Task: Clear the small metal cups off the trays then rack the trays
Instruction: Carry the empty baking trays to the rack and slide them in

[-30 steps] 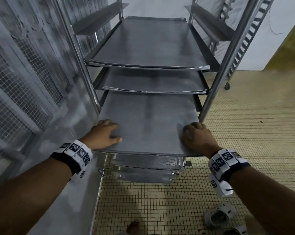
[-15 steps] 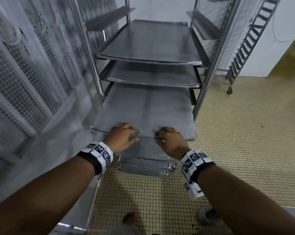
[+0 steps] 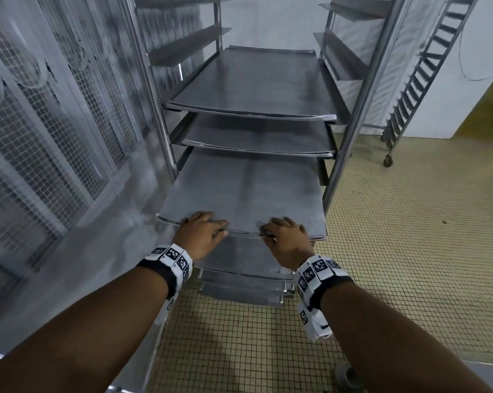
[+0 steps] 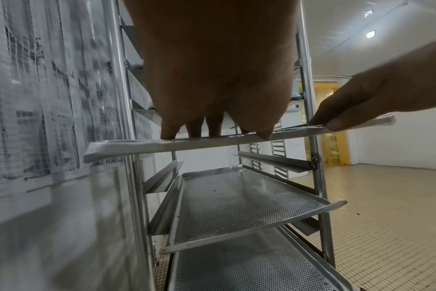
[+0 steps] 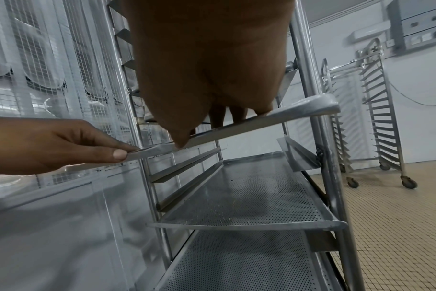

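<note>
Pushing the tray into the rack, I have my left hand and right hand at lower centre, fingers laid over its near rim, thumbs at the edge. A second ago they gripped the outer corners; now they sit close together and the tray has slid further onto its rails. Beyond, two racked trays fill the upper middle. No cups show, so racking is nearly finished here.

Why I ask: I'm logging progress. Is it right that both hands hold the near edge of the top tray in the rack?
Not the top tray: both hands, left hand and right hand, hold the near edge of the third tray down in the rack. The head view shows it.
</note>
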The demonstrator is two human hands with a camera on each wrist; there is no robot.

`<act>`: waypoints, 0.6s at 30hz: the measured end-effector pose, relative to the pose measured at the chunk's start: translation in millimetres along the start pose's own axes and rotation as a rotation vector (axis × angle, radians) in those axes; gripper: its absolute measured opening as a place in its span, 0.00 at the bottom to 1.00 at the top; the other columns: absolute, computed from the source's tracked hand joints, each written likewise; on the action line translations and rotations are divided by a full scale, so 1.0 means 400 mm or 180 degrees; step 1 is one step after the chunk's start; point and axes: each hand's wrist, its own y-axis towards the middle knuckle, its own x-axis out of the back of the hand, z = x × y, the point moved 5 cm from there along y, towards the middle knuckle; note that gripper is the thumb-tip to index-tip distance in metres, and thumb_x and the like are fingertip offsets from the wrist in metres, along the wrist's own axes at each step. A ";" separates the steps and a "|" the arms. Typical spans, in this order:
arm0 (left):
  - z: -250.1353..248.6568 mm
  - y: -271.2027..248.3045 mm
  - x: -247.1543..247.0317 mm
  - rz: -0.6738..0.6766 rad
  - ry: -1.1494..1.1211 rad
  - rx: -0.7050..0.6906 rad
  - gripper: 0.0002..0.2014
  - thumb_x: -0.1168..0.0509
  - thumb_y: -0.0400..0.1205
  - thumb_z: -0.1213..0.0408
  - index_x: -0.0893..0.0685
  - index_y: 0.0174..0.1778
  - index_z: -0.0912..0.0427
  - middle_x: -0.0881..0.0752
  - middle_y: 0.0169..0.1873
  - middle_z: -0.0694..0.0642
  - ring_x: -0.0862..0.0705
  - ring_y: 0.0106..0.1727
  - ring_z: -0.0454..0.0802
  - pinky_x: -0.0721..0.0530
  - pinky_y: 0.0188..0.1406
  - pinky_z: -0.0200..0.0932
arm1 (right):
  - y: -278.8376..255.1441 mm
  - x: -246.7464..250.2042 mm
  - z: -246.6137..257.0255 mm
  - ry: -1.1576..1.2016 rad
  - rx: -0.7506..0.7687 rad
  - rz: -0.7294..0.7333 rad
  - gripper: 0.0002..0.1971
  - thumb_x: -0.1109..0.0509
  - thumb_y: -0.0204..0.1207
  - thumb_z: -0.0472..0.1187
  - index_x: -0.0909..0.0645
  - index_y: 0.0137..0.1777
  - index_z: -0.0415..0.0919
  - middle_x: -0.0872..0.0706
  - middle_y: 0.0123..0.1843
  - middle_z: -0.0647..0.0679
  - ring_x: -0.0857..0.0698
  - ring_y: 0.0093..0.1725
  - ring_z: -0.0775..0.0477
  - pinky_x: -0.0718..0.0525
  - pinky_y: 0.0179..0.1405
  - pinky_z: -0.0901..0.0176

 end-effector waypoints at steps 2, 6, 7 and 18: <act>0.005 0.018 0.001 -0.0026 0.0003 -0.0021 0.22 0.44 0.89 0.43 0.24 0.79 0.39 0.26 0.79 0.52 0.35 0.83 0.55 0.35 0.79 0.62 | 0.018 0.002 -0.002 0.0022 0.0024 -0.0032 0.20 0.45 0.87 0.58 0.28 0.77 0.65 0.32 0.84 0.54 0.42 0.86 0.41 0.48 0.83 0.31; 0.015 0.062 0.006 -0.0107 -0.0034 -0.0061 0.21 0.43 0.89 0.45 0.22 0.78 0.41 0.24 0.77 0.53 0.33 0.81 0.56 0.34 0.77 0.62 | 0.060 0.006 -0.010 0.0026 0.0032 -0.0083 0.19 0.46 0.87 0.58 0.27 0.76 0.64 0.31 0.83 0.55 0.41 0.86 0.42 0.47 0.83 0.31; 0.019 0.076 0.005 -0.0085 -0.0006 -0.0057 0.21 0.43 0.89 0.44 0.22 0.78 0.40 0.24 0.77 0.53 0.33 0.81 0.57 0.34 0.77 0.62 | 0.072 0.007 -0.015 0.0041 0.0016 -0.0077 0.19 0.45 0.87 0.58 0.27 0.76 0.64 0.32 0.84 0.55 0.42 0.86 0.42 0.48 0.83 0.30; 0.064 0.269 0.020 -0.0019 0.0271 -0.0175 0.22 0.50 0.89 0.40 0.26 0.79 0.35 0.28 0.78 0.51 0.36 0.80 0.57 0.35 0.75 0.64 | 0.249 0.027 -0.062 -0.0060 -0.0157 -0.0392 0.18 0.45 0.85 0.62 0.22 0.69 0.64 0.29 0.81 0.58 0.38 0.84 0.47 0.46 0.83 0.35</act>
